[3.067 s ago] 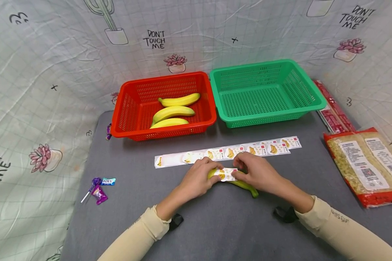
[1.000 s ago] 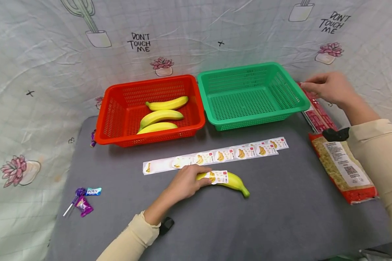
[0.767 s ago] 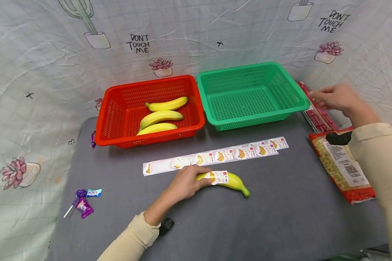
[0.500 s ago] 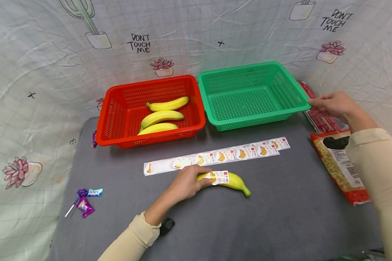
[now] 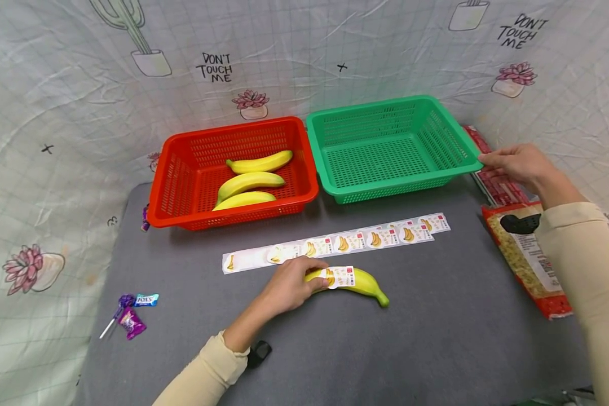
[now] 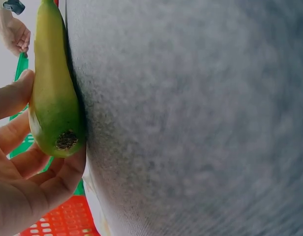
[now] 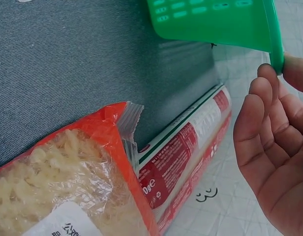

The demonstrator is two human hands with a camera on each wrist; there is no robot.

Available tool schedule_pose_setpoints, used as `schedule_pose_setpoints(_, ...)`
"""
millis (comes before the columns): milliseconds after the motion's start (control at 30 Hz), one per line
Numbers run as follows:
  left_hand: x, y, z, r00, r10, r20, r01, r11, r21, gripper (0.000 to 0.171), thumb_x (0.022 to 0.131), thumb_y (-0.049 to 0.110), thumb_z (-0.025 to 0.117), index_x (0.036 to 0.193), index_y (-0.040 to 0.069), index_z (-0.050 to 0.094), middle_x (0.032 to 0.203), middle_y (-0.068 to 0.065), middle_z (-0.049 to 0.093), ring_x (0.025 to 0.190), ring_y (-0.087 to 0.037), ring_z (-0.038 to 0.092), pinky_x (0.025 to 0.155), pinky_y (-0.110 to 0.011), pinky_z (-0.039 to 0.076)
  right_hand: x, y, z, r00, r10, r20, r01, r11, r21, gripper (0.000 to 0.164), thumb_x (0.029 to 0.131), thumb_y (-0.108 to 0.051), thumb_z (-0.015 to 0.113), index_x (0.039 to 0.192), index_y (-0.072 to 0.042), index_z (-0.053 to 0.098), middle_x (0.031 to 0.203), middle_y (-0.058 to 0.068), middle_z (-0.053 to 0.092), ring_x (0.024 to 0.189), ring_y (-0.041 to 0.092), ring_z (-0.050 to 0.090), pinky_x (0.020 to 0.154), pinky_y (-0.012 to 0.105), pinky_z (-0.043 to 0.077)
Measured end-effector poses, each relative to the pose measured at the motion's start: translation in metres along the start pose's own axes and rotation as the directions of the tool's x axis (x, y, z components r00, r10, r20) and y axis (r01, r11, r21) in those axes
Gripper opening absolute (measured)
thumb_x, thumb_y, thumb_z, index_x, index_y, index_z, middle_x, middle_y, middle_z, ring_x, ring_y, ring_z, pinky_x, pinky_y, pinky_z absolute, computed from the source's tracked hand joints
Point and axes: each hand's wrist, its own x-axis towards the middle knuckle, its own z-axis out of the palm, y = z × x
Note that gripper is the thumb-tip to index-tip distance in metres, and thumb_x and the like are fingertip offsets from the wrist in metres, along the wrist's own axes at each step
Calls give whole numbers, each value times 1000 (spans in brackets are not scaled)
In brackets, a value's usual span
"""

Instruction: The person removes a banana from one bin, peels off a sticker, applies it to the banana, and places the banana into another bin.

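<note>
Near centre: left hand (image 5: 295, 283) grasping the left end of a banana (image 5: 366, 283), which lies on the grey table (image 5: 411, 344), label (image 5: 341, 277) across it; same grip three seconds back. Just beyond: banana-sticker strips (image 5: 352, 241), running left to right. Farther, at right: right hand (image 5: 520, 166), earlier at the label, now pinching the green basket's (image 5: 406, 180) near right corner. Far left: red basket (image 5: 233, 213), three bananas (image 5: 251, 181) inside as before.

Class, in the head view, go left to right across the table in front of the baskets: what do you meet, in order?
Lollipop, blue candy, left hand, labelled banana, red-ended bag.
</note>
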Motion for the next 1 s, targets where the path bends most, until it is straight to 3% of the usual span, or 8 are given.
schedule_pose_setpoints(233, 1, 11, -6, 999, -6, -38, 6, 1000, -1, 30, 92, 25, 77, 119, 14, 74, 116, -1, 74, 108, -20, 66, 98, -44, 50, 1, 4, 0, 1000, -4, -6, 4, 1000, 2, 21, 101, -45, 59, 83, -40, 68, 77, -22, 68, 74, -1, 66, 72, 23, 58)
schedule_pose_setpoints(367, 6, 28, -24, 996, 14, -88, -15, 1000, -16, 31, 90, 23, 79, 120, 14, 74, 114, -1, 75, 99, -18, 64, 90, -38, 50, 1, 5, -1, 1000, -2, 4, 2, 1000, -2, 20, 102, -44, 58, 84, -40, 68, 77, -22, 68, 74, -1, 66, 72, 23, 58)
schedule_pose_setpoints(500, 21, 49, -49, 992, 51, -117, -56, 998, -37, 31, 91, 24, 78, 120, 15, 73, 110, 1, 74, 93, -16, 62, 83, -34, 49, 2, 6, -2, 1000, 0, 0, 0, 1000, -10, 21, 101, -46, 58, 83, -40, 67, 77, -21, 68, 75, 0, 67, 72, 23, 58)
schedule_pose_setpoints(633, 48, 66, -77, 993, 68, -98, -75, 994, -78, 31, 94, 28, 74, 122, 15, 71, 111, 1, 73, 94, -17, 61, 83, -33, 48, 2, 7, -3, 1000, 0, 2, 0, 1000, -10, 20, 101, -46, 58, 84, -41, 66, 77, -21, 68, 76, 0, 67, 73, 24, 58)
schedule_pose_setpoints(767, 86, 80, -98, 994, 66, -84, -75, 991, -112, 33, 96, 30, 72, 124, 13, 69, 120, -4, 72, 101, -20, 64, 87, -35, 51, 4, 7, -4, 1000, -6, 3, 6, 1000, -21, 17, 101, -49, 58, 90, -39, 66, 80, -20, 69, 78, 1, 68, 74, 24, 58)
schedule_pose_setpoints(900, 129, 91, -106, 998, 32, -58, -39, 991, -129, 35, 97, 32, 70, 127, 13, 66, 127, -7, 68, 113, -21, 63, 89, -34, 52, 4, 6, -3, 1000, -14, -10, 14, 999, -44, 29, 100, -50, 58, 109, -25, 70, 82, -19, 70, 78, 1, 69, 74, 25, 58)
schedule_pose_setpoints(1000, 163, 95, -102, 999, -9, -37, 4, 990, -142, 38, 98, 32, 69, 130, 13, 64, 130, -9, 65, 117, -22, 60, 90, -33, 52, 3, 4, -2, 1000, -14, -15, 13, 998, -62, 43, 101, -49, 57, 122, -13, 67, 82, -20, 70, 78, 1, 69, 74, 24, 58)
